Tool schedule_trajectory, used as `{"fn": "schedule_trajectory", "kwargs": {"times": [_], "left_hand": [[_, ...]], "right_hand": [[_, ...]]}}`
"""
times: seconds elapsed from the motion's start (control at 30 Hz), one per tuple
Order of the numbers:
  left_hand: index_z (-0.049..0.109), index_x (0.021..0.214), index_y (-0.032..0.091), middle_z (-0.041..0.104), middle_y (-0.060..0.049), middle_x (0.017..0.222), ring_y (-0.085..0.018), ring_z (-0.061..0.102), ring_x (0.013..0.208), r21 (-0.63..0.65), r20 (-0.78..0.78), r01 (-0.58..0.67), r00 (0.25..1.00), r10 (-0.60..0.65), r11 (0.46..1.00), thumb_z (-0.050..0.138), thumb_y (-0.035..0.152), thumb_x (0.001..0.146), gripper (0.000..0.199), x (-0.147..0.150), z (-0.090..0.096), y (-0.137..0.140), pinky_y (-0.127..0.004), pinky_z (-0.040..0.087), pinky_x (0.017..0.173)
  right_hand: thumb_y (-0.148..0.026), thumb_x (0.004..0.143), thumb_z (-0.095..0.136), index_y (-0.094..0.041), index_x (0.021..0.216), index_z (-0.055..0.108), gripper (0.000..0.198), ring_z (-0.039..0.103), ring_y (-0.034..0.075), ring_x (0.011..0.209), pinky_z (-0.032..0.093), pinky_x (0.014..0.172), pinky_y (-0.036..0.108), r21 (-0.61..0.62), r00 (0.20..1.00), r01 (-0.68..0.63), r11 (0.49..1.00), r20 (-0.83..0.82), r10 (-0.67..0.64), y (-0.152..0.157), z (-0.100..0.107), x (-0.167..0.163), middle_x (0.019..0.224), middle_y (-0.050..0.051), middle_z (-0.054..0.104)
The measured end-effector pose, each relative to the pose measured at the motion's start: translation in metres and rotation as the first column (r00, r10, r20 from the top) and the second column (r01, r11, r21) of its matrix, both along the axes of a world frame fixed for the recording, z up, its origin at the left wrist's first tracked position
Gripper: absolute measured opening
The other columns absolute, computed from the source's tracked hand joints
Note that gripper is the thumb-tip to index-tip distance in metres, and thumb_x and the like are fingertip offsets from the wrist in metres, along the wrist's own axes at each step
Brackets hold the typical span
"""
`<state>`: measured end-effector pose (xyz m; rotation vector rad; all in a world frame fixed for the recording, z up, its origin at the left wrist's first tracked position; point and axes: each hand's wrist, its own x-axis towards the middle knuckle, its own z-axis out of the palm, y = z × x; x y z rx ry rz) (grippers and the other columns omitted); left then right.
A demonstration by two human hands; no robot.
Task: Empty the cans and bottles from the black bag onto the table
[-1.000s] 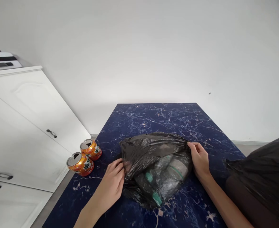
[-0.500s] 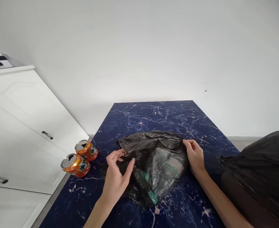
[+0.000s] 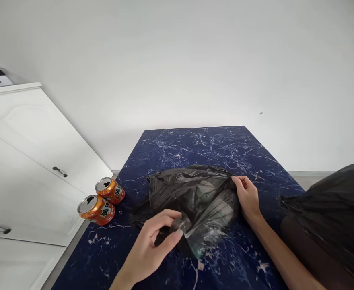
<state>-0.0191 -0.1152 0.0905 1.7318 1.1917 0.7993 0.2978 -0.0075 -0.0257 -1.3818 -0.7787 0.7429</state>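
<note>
My left hand (image 3: pixel 153 245) pinches a fold of the black plastic bag (image 3: pixel 195 197) at its near edge, thumb and fingertips closed on the film. My right hand (image 3: pixel 248 197) grips the bag's right edge, fingers curled over the plastic. The bag lies flattened on the blue marbled table (image 3: pixel 201 145), about in the middle, between my two hands. Its long axis runs left to right across the table, with a thin tail of plastic pointing left. Something pale and greenish shows dimly through the film near my left fingers; I cannot tell what it is. Two orange cans (image 3: pixel 102 201) stand at the table's left edge, touching each other. A white cabinet (image 3: pixel 29 161) is further left, and another black bag (image 3: pixel 334 217) bulges at my right.
</note>
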Motion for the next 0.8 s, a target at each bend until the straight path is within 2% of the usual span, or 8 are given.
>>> {"fn": "schedule_trajectory", "kwargs": {"times": [0.07, 0.13, 0.23, 0.3, 0.43, 0.57, 0.7, 0.8], "left_hand": [[0.074, 0.11, 0.025, 0.072, -0.016, 0.129, -0.035, 0.07, 0.119, -0.024, 0.113, 0.056, 0.992, -0.053, 0.998, 0.058, 0.073, 0.095, 0.054, -0.01, -0.004, -0.004, -0.045, 0.059, 0.101], [0.071, 0.121, 0.024, 0.073, -0.016, 0.125, -0.035, 0.069, 0.119, 0.008, 0.14, -0.007, 0.99, 0.005, 1.0, 0.049, 0.076, 0.098, 0.06, -0.022, -0.01, -0.006, -0.046, 0.057, 0.102], [0.067, 0.101, 0.025, 0.072, -0.01, 0.103, -0.028, 0.069, 0.103, 0.083, 0.058, -0.241, 0.97, 0.237, 0.967, 0.031, 0.061, 0.109, 0.052, -0.035, -0.018, -0.006, -0.04, 0.055, 0.096], [0.064, 0.092, 0.025, 0.07, -0.006, 0.093, -0.025, 0.068, 0.092, 0.115, -0.089, -0.295, 0.948, 0.306, 0.949, 0.031, 0.052, 0.111, 0.046, -0.04, -0.019, -0.007, -0.036, 0.054, 0.088], [0.07, 0.099, 0.027, 0.073, -0.006, 0.103, -0.025, 0.069, 0.095, 0.173, -0.414, -0.025, 0.905, 0.096, 0.985, 0.046, 0.036, 0.108, 0.027, -0.038, -0.014, -0.01, -0.036, 0.055, 0.089], [0.069, 0.128, 0.03, 0.073, -0.007, 0.119, -0.027, 0.069, 0.106, 0.268, -0.572, 0.239, 0.819, -0.046, 0.933, 0.05, 0.017, 0.102, 0.035, -0.026, -0.018, -0.01, -0.043, 0.055, 0.098], [0.035, 0.162, 0.033, 0.073, -0.007, 0.125, -0.026, 0.07, 0.11, 0.278, -0.633, 0.303, 0.771, -0.063, 0.911, 0.043, 0.003, 0.098, 0.072, -0.015, -0.03, -0.001, -0.045, 0.054, 0.102], [0.013, 0.169, 0.028, 0.073, -0.01, 0.125, -0.029, 0.071, 0.109, 0.304, -0.65, 0.264, 0.76, -0.003, 0.915, 0.049, 0.008, 0.099, 0.081, -0.006, -0.036, 0.006, -0.049, 0.053, 0.101]], "right_hand": [[-0.063, 0.076, 0.075, -0.023, 0.078, 0.063, 0.042, 0.045, 0.016, 0.065, 0.037, 0.061, 0.03, -0.003, 1.0, -0.002, 1.0, -0.003, 0.002, 0.0, 0.001, 0.0, 0.067, -0.004, 0.053], [-0.062, 0.077, 0.075, -0.023, 0.078, 0.063, 0.041, 0.045, 0.016, 0.065, 0.037, 0.061, 0.03, -0.003, 1.0, -0.003, 1.0, -0.005, 0.003, 0.0, 0.002, 0.0, 0.067, -0.004, 0.053], [-0.061, 0.077, 0.075, -0.023, 0.077, 0.063, 0.04, 0.045, 0.016, 0.065, 0.037, 0.061, 0.03, 0.0, 1.0, -0.003, 1.0, -0.006, 0.003, 0.0, 0.003, 0.0, 0.067, -0.004, 0.052], [-0.061, 0.078, 0.075, -0.023, 0.077, 0.062, 0.04, 0.044, 0.015, 0.065, 0.037, 0.061, 0.03, -0.001, 1.0, -0.006, 1.0, -0.005, 0.006, 0.0, 0.003, -0.001, 0.067, -0.005, 0.052], [-0.061, 0.078, 0.075, -0.023, 0.078, 0.063, 0.04, 0.045, 0.016, 0.065, 0.037, 0.061, 0.03, -0.004, 1.0, -0.014, 1.0, -0.008, 0.014, 0.0, 0.002, -0.001, 0.068, -0.004, 0.053], [-0.063, 0.077, 0.075, -0.023, 0.078, 0.063, 0.042, 0.045, 0.016, 0.065, 0.037, 0.061, 0.03, -0.01, 1.0, -0.015, 1.0, -0.001, 0.015, 0.0, 0.0, 0.0, 0.068, -0.004, 0.052], [-0.064, 0.079, 0.074, -0.023, 0.078, 0.063, 0.043, 0.045, 0.016, 0.066, 0.036, 0.06, 0.03, -0.021, 1.0, -0.027, 0.999, 0.011, 0.027, -0.001, 0.0, 0.002, 0.068, -0.004, 0.052], [-0.065, 0.079, 0.074, -0.023, 0.078, 0.063, 0.044, 0.046, 0.016, 0.066, 0.037, 0.06, 0.03, -0.022, 0.999, -0.036, 0.999, 0.014, 0.036, -0.002, -0.001, 0.002, 0.069, -0.004, 0.053]]}}
